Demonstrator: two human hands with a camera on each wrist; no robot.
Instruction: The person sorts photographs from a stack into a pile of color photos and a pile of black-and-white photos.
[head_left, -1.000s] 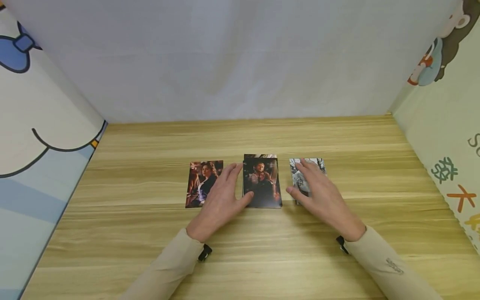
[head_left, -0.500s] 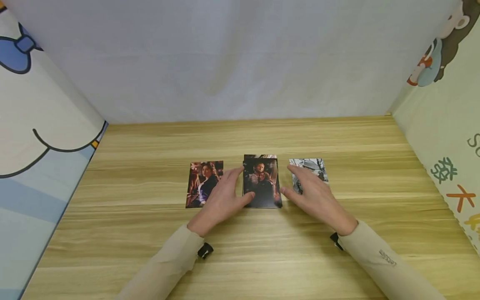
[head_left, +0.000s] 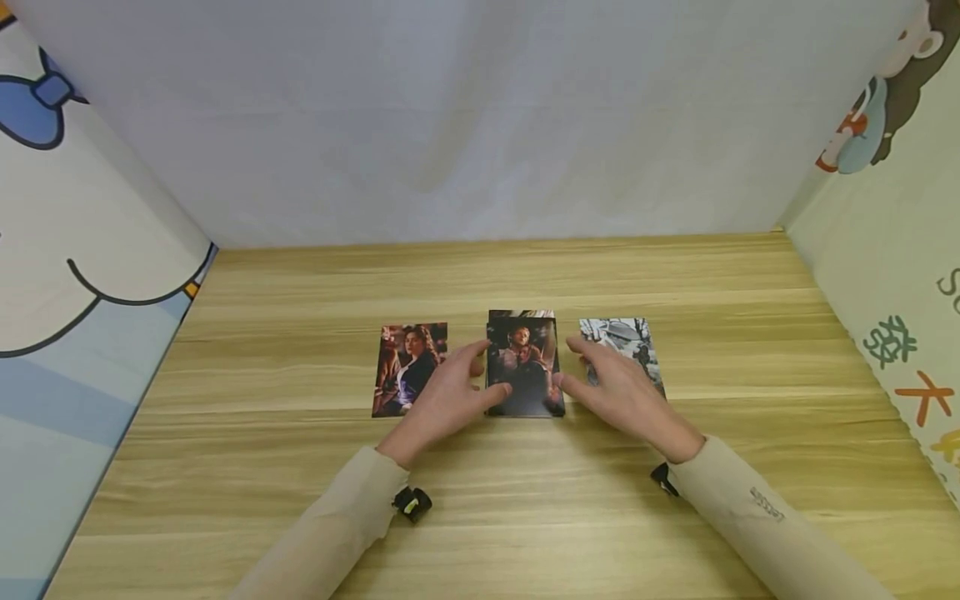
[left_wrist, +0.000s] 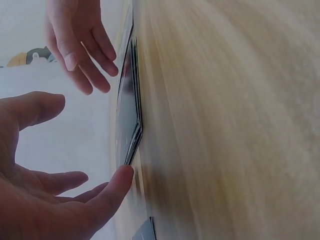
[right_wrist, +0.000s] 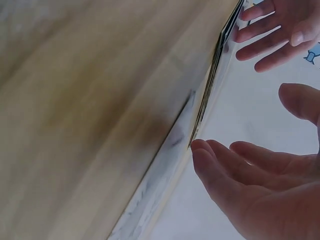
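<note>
A small stack of photo cards (head_left: 525,396) lies in the middle of the table, its top card showing two figures against a dark scene. On its left edge is my left hand (head_left: 442,404), fingers slightly bent, one fingertip right at the stack's side in the left wrist view. My right hand (head_left: 626,400) comes from the other side, its thumb over the stack's right edge in the head view. The right wrist view has its fingertips (right_wrist: 200,150) at the stack's edge. Neither hand grips anything. One lower card (head_left: 521,314) sticks out at the stack's top.
A colour photo card (head_left: 401,367) lies to the left, partly under my left hand in view. On the right is a black-and-white photo card (head_left: 630,337), partly covered by my right hand. A pale wall (head_left: 480,125) stands behind the wooden table (head_left: 300,283).
My right hand has moved left from over the black-and-white card to the stack's right edge, uncovering more of that card. My left hand stays beside the stack, its fingers bending a little more.
</note>
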